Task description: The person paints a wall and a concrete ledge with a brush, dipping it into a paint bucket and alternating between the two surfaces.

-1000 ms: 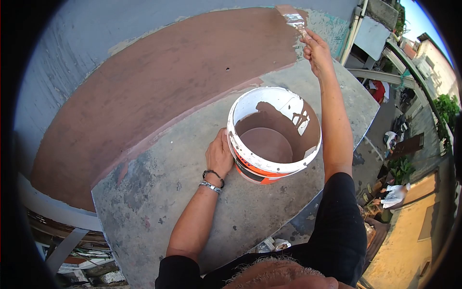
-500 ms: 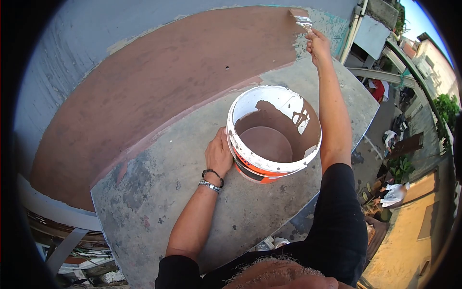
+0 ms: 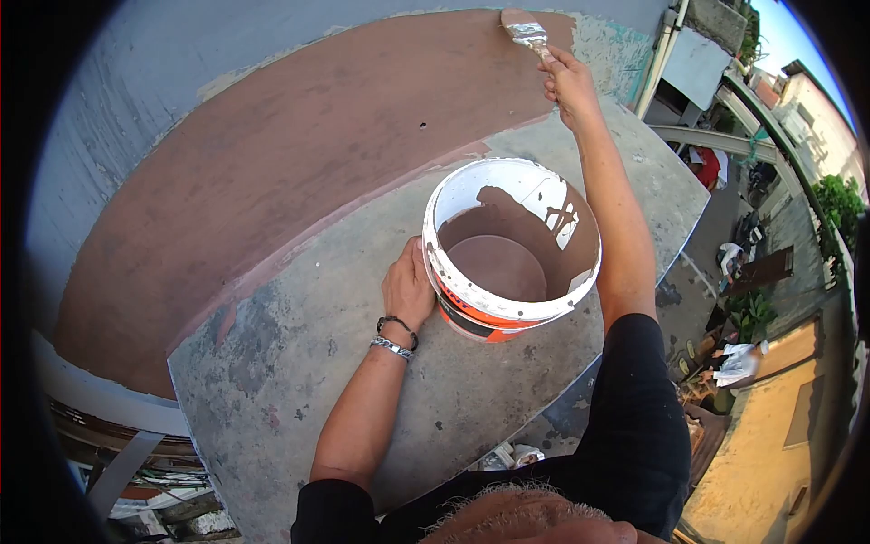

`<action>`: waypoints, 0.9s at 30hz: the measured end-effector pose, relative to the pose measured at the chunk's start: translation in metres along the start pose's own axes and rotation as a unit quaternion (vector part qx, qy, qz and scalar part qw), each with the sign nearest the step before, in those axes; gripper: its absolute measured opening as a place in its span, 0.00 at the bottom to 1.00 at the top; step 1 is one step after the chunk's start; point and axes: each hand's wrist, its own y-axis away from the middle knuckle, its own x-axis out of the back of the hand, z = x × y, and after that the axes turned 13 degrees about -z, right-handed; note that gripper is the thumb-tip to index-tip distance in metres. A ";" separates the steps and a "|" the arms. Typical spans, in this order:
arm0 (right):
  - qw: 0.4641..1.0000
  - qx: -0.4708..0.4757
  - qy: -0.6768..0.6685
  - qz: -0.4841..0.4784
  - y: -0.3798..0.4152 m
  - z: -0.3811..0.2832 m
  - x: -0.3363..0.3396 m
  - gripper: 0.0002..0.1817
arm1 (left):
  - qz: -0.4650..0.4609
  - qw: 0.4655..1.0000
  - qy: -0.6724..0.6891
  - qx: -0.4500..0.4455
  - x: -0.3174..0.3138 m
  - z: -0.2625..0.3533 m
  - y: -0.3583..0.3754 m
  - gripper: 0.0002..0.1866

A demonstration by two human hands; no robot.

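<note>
My right hand [image 3: 571,86] grips the handle of a paintbrush [image 3: 526,31], whose bristles touch the top edge of the brown painted wall area [image 3: 299,145]. My left hand [image 3: 409,288] rests against the left side of a white bucket [image 3: 507,317] with an orange and black label; its thumb side is pressed to the bucket and some fingertips are hidden. Brown paint [image 3: 498,267] lies inside the bucket, and smears coat its inner wall. The bucket stands on a grey, stained concrete slab [image 3: 335,381].
Bare greenish wall [image 3: 621,56] borders the brown area at the right, beside white pipes [image 3: 660,63]. Beyond the slab's right edge, far below, lies an alley with a person in white [image 3: 739,364], plants [image 3: 750,315] and a yellow wall [image 3: 761,453].
My right hand and the brush have moved left along the top of the brown area. More brown now covers the wall at its right end. My left hand remains at the bucket.
</note>
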 end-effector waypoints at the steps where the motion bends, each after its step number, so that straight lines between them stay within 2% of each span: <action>1: 1.000 0.003 0.001 -0.007 0.002 0.001 -0.002 0.22 | -0.002 1.000 0.001 0.003 0.000 0.000 0.000 0.23; 6: 0.999 0.011 -0.030 -0.029 0.022 0.001 0.002 0.21 | 0.000 1.000 0.009 0.001 0.000 0.000 0.000 0.23; 10: 0.996 0.027 -0.057 0.056 0.006 0.009 0.030 0.21 | 0.005 1.000 0.006 0.003 0.001 0.003 0.001 0.23; 15: 0.992 0.018 -0.059 0.109 -0.019 0.017 0.045 0.21 | -0.003 1.000 0.005 0.001 0.000 0.001 0.000 0.24; 27: 0.988 0.022 -0.066 0.141 -0.053 0.027 0.058 0.16 | -0.004 1.000 0.009 0.001 0.001 0.002 0.000 0.24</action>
